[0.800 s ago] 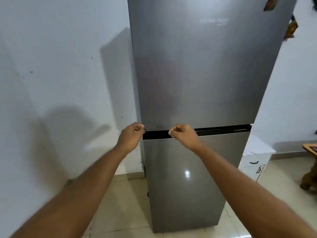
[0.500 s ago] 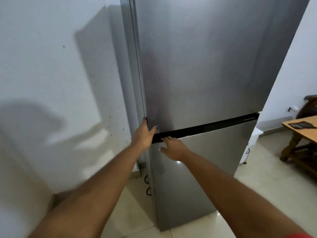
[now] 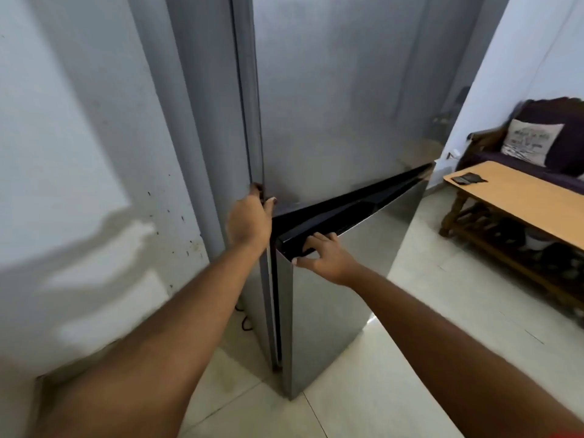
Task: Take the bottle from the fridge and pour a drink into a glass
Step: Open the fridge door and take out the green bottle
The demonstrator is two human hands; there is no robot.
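Note:
A tall grey two-door fridge (image 3: 341, 105) fills the middle of the view. Its lower door (image 3: 335, 298) stands ajar by a narrow gap along the left edge. My right hand (image 3: 322, 256) grips the black handle recess (image 3: 357, 207) at the top left corner of that lower door. My left hand (image 3: 249, 221) presses on the lower left corner of the upper door, fingers curled around its edge. The fridge's inside is hidden. No bottle or glass is in view.
A white wall (image 3: 79, 153) stands close on the left. A wooden table (image 3: 521, 197) with a dark flat object (image 3: 469, 178) sits at the right, a dark sofa with a cushion (image 3: 531, 142) behind it. A black cable (image 3: 245, 322) lies on the tiled floor (image 3: 410, 358).
The lower door has swung out from shut to slightly ajar. My right hand now grips its top corner, and my left hand has moved up the upper door's edge. The view turned right.

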